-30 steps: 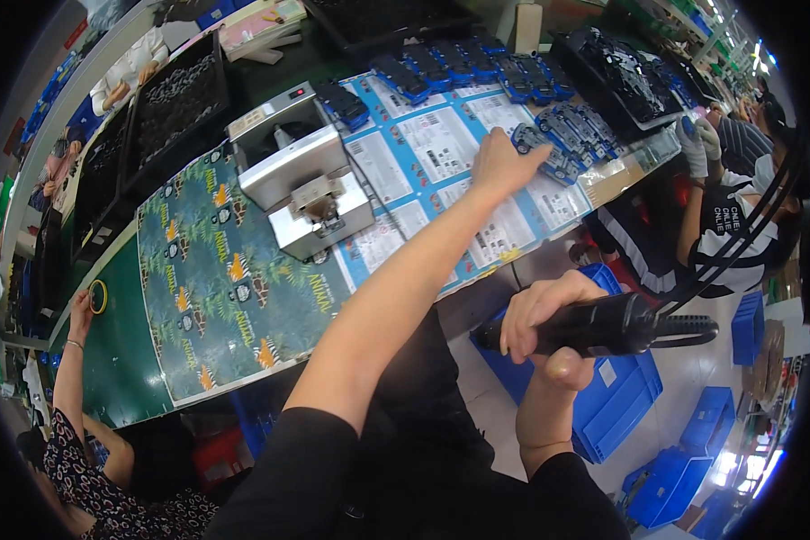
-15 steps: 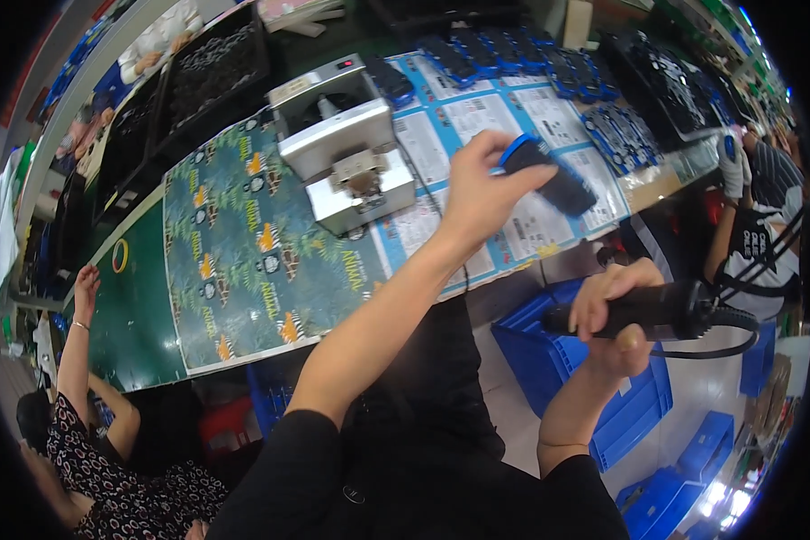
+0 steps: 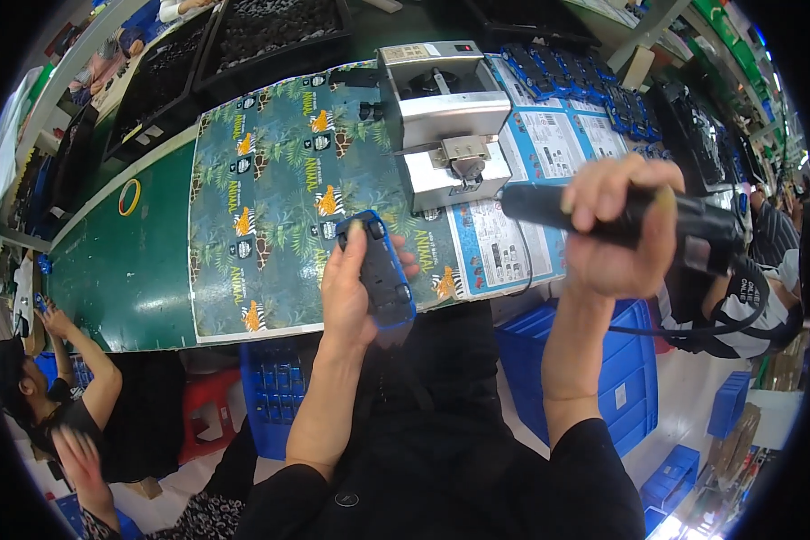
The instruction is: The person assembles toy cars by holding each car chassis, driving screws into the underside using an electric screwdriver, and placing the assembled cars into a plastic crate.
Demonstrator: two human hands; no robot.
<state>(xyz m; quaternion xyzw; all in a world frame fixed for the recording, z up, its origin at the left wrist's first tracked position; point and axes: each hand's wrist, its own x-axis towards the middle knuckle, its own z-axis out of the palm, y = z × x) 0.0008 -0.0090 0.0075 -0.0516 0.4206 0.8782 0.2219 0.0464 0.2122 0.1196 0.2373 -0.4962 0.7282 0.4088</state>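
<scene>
Toy car: the toy car (image 3: pixel 382 270) is being held underside up, wheels and blue rim showing, over the table's (image 3: pixel 130 279) front edge and the lower part of the animal-patterned mat (image 3: pixel 279 216).
Left hand: the left hand (image 3: pixel 340 286) is curling part-way round the car, thumb pressing on the underside, fingertips showing past the far side.
Right hand: the right hand (image 3: pixel 614 220) is wrapping firmly round a black power tool (image 3: pixel 540 206), its narrow end pointing left, well apart from the car; a cord (image 3: pixel 648 331) is hanging from the back.
Metal machine: the silver machine (image 3: pixel 454 112) is standing on the table beyond both hands, touched by neither.
Just changed: the car is now sitting left of the machine; half a second ago the left hand was carrying it over the printed sheets (image 3: pixel 490 238), to the right.
Meaning: picking-up seems finished, the wheel side apparently being presented.
Also different: the tool is being held higher than before, and the view is turning leftward.
</scene>
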